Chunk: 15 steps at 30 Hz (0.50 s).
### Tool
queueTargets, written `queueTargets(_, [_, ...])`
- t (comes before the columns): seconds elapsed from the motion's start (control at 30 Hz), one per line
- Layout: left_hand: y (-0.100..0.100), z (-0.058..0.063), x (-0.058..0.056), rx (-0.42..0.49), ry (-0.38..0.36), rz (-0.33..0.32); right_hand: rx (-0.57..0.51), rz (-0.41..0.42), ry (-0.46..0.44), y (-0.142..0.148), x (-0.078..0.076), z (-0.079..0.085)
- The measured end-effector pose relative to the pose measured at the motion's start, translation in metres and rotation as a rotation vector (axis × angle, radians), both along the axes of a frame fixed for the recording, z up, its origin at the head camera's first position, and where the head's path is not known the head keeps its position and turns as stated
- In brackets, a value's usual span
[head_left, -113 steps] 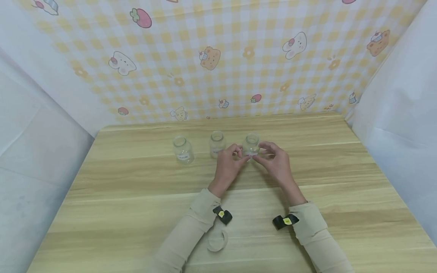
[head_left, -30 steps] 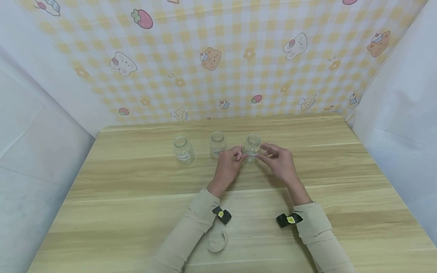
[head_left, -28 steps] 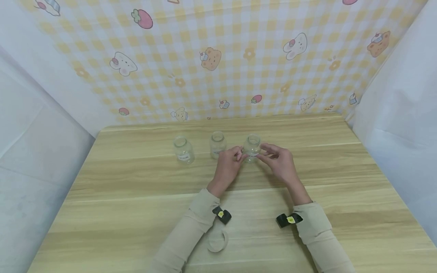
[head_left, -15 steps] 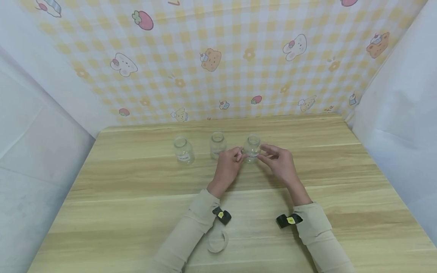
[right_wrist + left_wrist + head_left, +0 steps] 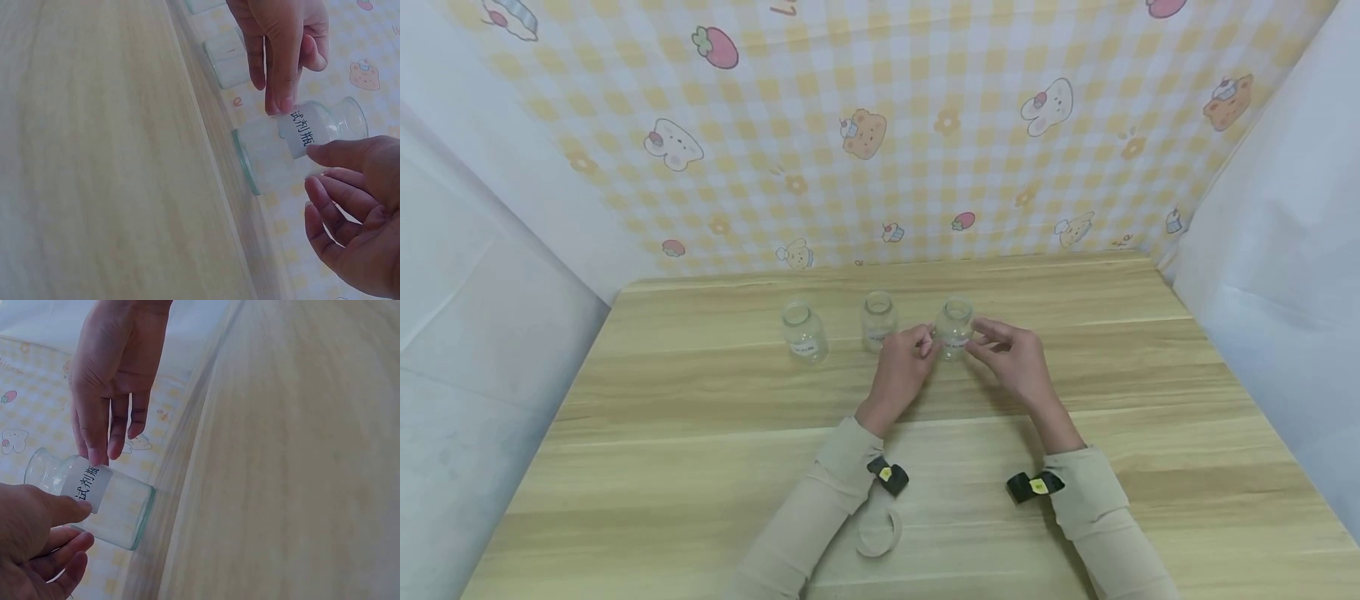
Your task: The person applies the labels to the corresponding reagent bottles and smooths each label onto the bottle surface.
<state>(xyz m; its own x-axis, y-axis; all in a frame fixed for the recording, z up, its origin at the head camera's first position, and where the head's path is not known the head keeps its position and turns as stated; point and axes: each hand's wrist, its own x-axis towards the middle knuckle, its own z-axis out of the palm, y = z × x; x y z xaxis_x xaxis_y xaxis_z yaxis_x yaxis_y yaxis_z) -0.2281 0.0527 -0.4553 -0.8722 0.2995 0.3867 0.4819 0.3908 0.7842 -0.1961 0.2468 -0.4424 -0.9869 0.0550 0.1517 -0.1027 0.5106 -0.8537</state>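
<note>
An uncapped clear glass reagent bottle [image 5: 956, 321] stands upright at the right end of a row of three. A white label [image 5: 303, 132] with black Chinese characters lies across its front. My left hand [image 5: 901, 371] holds the bottle from the left, thumb on one end of the label and fingers curled toward the glass side. From the right, my right hand [image 5: 1018, 358] holds it too, with the thumb at the label's other end and the fingers reaching behind. Both wrist views show the thumbs touching the label's edges.
A middle bottle [image 5: 877, 317] and a left bottle [image 5: 805, 332], both labelled, stand beside the held one. A pale tape roll [image 5: 893, 531] lies by my left sleeve on the wooden table [image 5: 700, 483]. A checked cloth [image 5: 820, 200] hangs behind.
Since the earliest frame, my thumbs have parted from the label's middle toward its two ends, and my right hand has shifted slightly right. The bottles keep their places.
</note>
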Motion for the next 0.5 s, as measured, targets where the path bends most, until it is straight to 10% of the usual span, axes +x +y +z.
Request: queueTargets(0.5, [0.0012,-0.0018,0.0008,0.02,0.013,-0.001,0.015,-0.012,0.073,-0.0058,0.0002,-0.0005])
